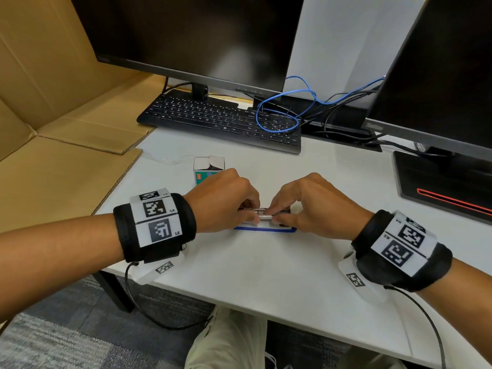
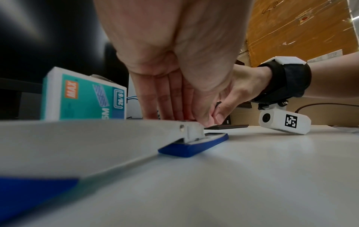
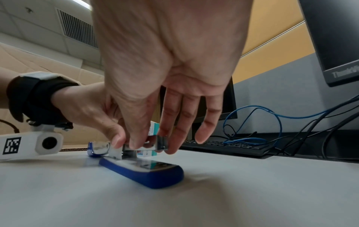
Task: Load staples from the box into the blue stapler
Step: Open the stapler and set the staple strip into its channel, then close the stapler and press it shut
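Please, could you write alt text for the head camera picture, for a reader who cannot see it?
Two hands meet over a blue stapler lying on a white desk: the left hand and the right hand both pinch its metal staple channel. A staple box stands just behind the left hand, before a black keyboard.

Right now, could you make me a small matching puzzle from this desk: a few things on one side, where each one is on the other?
Things:
1. teal cardboard staple box
2. blue plastic stapler
3. black computer keyboard
4. blue looped cable

Places:
A. draped over the keyboard's right end
B. under both hands
C. below the left monitor
D. standing just behind the left hand

Pairs: 1-D, 2-B, 3-C, 4-A
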### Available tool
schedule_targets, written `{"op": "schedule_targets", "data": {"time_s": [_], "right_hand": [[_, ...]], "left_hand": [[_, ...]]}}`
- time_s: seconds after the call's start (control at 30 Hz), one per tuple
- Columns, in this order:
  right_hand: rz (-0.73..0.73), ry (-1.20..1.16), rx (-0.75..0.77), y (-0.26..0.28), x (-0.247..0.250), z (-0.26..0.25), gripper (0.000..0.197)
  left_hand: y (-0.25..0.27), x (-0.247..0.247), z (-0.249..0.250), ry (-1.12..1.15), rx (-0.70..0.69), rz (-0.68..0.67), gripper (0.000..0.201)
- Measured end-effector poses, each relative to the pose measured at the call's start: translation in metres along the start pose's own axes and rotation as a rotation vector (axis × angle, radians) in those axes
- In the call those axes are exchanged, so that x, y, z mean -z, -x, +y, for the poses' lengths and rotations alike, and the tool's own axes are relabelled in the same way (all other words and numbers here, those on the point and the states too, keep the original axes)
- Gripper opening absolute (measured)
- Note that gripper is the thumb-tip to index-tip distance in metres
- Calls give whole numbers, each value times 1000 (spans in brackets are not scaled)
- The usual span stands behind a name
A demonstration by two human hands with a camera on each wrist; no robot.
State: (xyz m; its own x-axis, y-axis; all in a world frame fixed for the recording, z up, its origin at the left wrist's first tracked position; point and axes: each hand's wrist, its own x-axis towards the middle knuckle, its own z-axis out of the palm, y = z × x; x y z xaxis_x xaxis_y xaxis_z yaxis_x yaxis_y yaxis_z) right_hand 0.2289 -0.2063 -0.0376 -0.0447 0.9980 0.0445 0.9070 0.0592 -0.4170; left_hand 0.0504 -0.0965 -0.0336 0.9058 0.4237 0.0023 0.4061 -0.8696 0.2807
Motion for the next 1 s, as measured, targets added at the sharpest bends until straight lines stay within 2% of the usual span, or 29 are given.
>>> {"op": "schedule_targets", "data": {"time_s": [0.17, 0.4, 0.57, 0.67, 1.0], "right_hand": [[-10, 20, -4, 3, 4, 2, 11], [-66, 54, -35, -5, 8, 1, 10], [-92, 78, -65, -8, 11, -3, 8], [-92, 98, -69, -8, 12, -5, 8], [-103, 126, -71, -7, 13, -10, 8]], "left_hand": [[7, 4, -11, -5, 39, -5, 26], [24, 21, -31, -195, 77, -155, 41], [35, 32, -41, -273, 159, -222, 31], [38, 36, -43, -315, 160, -228, 27], [37, 54, -37, -380, 89, -202, 34]]}}
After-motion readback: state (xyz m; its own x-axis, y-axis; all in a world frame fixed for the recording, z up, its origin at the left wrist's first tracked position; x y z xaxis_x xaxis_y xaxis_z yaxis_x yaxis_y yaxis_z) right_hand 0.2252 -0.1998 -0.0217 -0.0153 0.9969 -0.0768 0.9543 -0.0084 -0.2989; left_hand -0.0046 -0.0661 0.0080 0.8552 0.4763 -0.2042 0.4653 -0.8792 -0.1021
